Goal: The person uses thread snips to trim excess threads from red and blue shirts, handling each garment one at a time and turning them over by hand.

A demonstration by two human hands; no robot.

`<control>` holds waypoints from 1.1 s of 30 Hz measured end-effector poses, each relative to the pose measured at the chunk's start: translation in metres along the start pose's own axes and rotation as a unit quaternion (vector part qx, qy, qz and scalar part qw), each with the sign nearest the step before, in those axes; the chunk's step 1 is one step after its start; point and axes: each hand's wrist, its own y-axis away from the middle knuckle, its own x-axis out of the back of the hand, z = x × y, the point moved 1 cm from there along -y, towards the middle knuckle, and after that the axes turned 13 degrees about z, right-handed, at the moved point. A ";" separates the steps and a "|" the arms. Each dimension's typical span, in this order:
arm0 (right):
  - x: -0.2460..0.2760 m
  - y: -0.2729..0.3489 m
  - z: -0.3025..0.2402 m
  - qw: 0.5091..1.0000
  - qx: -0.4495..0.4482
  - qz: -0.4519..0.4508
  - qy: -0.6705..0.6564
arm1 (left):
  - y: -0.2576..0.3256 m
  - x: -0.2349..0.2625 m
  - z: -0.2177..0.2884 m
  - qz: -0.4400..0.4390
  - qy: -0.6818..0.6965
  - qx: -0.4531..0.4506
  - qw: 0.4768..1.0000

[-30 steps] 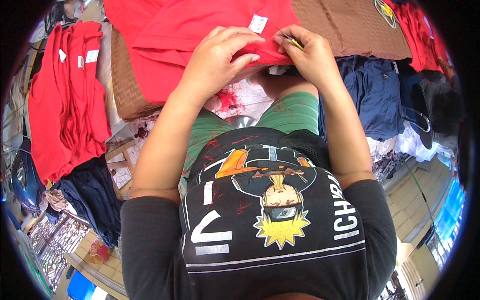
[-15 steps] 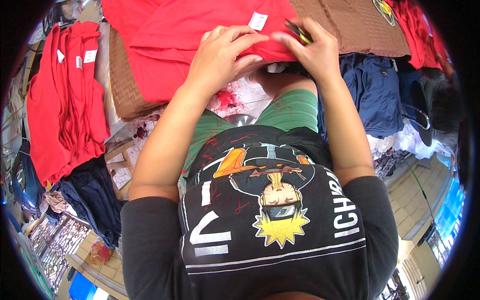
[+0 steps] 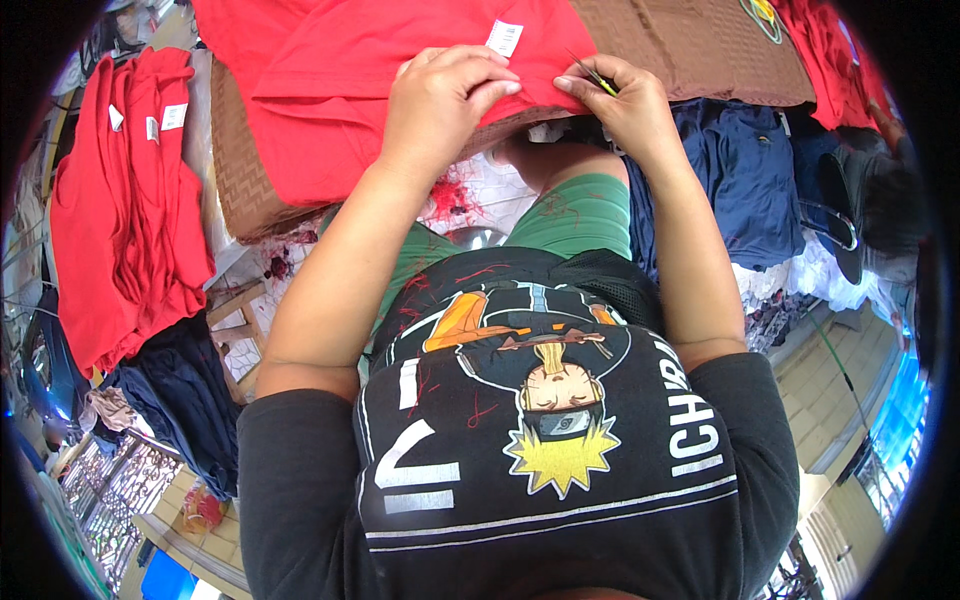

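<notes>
Gripping the snips (image 3: 609, 90): your right hand (image 3: 640, 105), at 1 o'clock from the middle of the view, has the yellow-handled snips in its grasp, with the dark blades angled toward 11 o'clock. Whether its thumb and forefinger also pinch cloth, you cannot tell from here.
Left hand (image 3: 436, 100): near 12 o'clock, with fingers bent over the cloth and thumb close to the forefinger; whether you are pinching a fold cannot be told.
Red garment (image 3: 340, 55): spread at 11 to 12 o'clock under your hands, over a brown textured cloth (image 3: 690, 50). Its white tag (image 3: 505, 38) lies just beyond your fingertips.
Step at the edge: judging by where the snips sit, you seem to be working along the garment's near edge.
Next move: it likely calls for keeping the edge flat and the blade tips clear of your left fingertips.
Thread scraps (image 3: 452, 198): red, tangled on the white cloth (image 3: 497, 207) below your hands, toward 12 o'clock.
Side piles: red garments (image 3: 130, 220) hang between 9 and 10 o'clock; a navy garment (image 3: 735, 190) lies at 2 o'clock.
</notes>
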 end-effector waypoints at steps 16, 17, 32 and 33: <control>-0.004 -0.002 0.010 1.000 0.028 0.004 -0.007 | -0.017 0.060 -0.027 -0.036 0.512 0.147 0.846; -0.005 -0.002 0.011 0.999 0.041 0.011 -0.009 | -0.021 0.071 -0.024 -0.032 0.463 0.150 0.873; -0.007 -0.006 0.010 1.000 -0.010 0.002 -0.014 | 0.000 -0.020 0.022 0.029 -0.049 -0.059 0.997; -0.005 -0.006 0.007 1.000 -0.022 -0.003 -0.011 | 0.000 -0.021 0.023 0.033 -0.054 -0.054 0.997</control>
